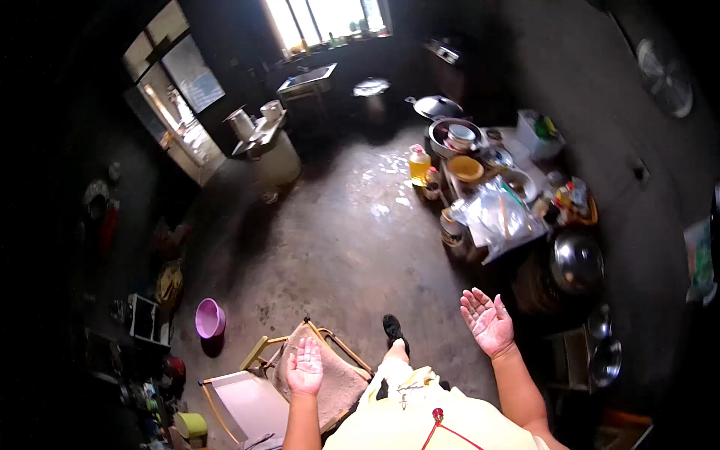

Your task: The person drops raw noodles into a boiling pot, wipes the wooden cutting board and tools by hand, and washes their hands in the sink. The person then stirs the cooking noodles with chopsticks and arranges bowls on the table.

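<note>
Palm up and fingers stretched out, my left hand [305, 366] holds nothing. Below it in the head view is a chair with a tan cloth [341, 382] over it; I cannot tell whether hand and cloth touch. My right hand [489, 324] is also palm up, its fingers spread, with nothing in it. It is held in the air over the floor, nearest to the low table [510, 241] loaded with bowls and a clear plastic bag [499, 214]. A black shoe [394, 330] shows on the floor between my hands.
A purple basin [210, 318] stands on the floor at the left. Bottles of yellow oil [419, 166] stand beside the table. A large pale vat [276, 161], a sink [307, 79] and a doorway [180, 112] lie farther back. A silver pot lid [577, 261] is at the right.
</note>
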Available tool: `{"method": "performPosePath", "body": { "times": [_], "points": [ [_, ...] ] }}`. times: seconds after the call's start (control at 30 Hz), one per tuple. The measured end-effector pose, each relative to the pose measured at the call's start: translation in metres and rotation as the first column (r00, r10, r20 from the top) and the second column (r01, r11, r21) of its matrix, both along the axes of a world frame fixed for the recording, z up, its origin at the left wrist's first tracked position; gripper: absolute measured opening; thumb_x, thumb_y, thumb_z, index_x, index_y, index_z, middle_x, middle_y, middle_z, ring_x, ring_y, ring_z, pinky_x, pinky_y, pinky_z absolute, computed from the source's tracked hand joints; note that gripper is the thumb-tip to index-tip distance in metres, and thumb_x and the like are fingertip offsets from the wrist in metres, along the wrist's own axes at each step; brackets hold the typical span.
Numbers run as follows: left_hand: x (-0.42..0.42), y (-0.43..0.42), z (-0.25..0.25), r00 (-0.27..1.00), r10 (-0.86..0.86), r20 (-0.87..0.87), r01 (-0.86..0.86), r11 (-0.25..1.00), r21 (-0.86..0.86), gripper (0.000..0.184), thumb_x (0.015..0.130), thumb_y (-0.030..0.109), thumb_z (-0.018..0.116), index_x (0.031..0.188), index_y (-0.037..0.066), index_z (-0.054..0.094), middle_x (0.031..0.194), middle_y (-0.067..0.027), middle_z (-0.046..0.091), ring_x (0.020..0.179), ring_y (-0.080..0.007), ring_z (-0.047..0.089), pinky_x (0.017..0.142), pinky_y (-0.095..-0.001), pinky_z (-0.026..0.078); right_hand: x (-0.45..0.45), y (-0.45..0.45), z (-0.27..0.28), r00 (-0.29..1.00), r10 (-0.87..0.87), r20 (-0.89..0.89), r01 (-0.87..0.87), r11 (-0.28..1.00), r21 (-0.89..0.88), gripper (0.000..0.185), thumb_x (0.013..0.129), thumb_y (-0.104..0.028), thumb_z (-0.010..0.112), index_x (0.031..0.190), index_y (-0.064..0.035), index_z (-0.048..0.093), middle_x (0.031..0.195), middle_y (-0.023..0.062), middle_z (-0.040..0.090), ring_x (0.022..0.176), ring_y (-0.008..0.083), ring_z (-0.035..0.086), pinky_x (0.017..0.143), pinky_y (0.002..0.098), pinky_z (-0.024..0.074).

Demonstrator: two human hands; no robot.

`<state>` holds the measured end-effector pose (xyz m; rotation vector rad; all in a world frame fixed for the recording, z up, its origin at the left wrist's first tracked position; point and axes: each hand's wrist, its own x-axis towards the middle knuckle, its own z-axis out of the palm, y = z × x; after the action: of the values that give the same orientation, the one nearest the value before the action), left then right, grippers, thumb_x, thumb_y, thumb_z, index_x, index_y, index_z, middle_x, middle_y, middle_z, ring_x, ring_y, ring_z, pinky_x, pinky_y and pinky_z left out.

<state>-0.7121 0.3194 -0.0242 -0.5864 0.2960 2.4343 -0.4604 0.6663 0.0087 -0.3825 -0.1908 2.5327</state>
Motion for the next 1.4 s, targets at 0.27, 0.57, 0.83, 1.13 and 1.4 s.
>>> {"method": "performPosePath", "body": {
  "times": [0.27,0.57,0.83,1.13,1.4],
  "points": [
    [-0.161,0.038,-0.002,0.99,0.074,-0.121,-0.077,0.997,-0.021,0.042,0.088,0.025,0.035,0.119,-0.002,0.045,0.128,-0.0175,0.042,0.122,-0.0285,0.036,0.102,-0.0395,0.029,-0.15,0.076,0.0,0.993,0.078,0.088,-0.076,0.997,-0.03,0.042,0.091,-0.033,0.038,0.112,0.0032,0.046,0.113,0.0184,0.052,0.105,0.0284,0.051,0.093,0.0399,0.0405],
    [-0.325,0.094,0.014,0.977,-0.173,-0.122,0.159,0.98,-0.118,0.041,0.09,0.026,0.033,0.116,-0.003,0.046,0.125,-0.0187,0.044,0.119,-0.0309,0.039,0.099,-0.0409,0.033,-0.311,0.146,-0.005,0.813,0.428,0.394,-0.466,0.885,0.0,0.041,0.088,-0.033,0.047,0.108,0.0026,0.047,0.11,0.0177,0.052,0.106,0.0282,0.049,0.096,0.0391,0.0364],
    [-0.44,0.132,-0.018,0.994,-0.073,-0.083,0.063,0.991,-0.121,0.041,0.089,0.027,0.034,0.116,-0.003,0.045,0.125,-0.0198,0.043,0.119,-0.0318,0.037,0.1,-0.0407,0.031,-0.453,0.238,-0.04,0.721,0.47,0.509,-0.514,0.856,-0.064,0.036,0.086,-0.028,0.05,0.106,0.0018,0.049,0.11,0.0172,0.052,0.106,0.0279,0.049,0.095,0.0387,0.0385],
    [-0.542,0.19,-0.018,0.815,0.57,0.106,-0.561,0.821,-0.108,0.048,0.086,0.022,0.035,0.129,0.001,0.031,0.136,-0.0146,0.03,0.125,-0.0273,0.03,0.104,-0.0355,0.028,-0.687,0.307,-0.042,0.752,0.514,0.413,-0.482,0.856,-0.188,0.033,0.084,-0.02,0.054,0.107,0.0036,0.048,0.109,0.0185,0.052,0.104,0.0283,0.05,0.094,0.0372,0.0396],
    [-0.664,0.239,-0.026,0.736,0.674,0.063,-0.66,0.735,-0.155,0.051,0.086,0.02,0.034,0.133,0.003,0.024,0.139,-0.0125,0.026,0.127,-0.0239,0.027,0.105,-0.034,0.027,-0.888,0.357,-0.013,0.7,0.591,0.401,-0.661,0.748,0.051,0.032,0.083,-0.017,0.052,0.109,0.0018,0.05,0.107,0.0156,0.055,0.1,0.0237,0.054,0.088,0.0336,0.0443]
  ]
}}
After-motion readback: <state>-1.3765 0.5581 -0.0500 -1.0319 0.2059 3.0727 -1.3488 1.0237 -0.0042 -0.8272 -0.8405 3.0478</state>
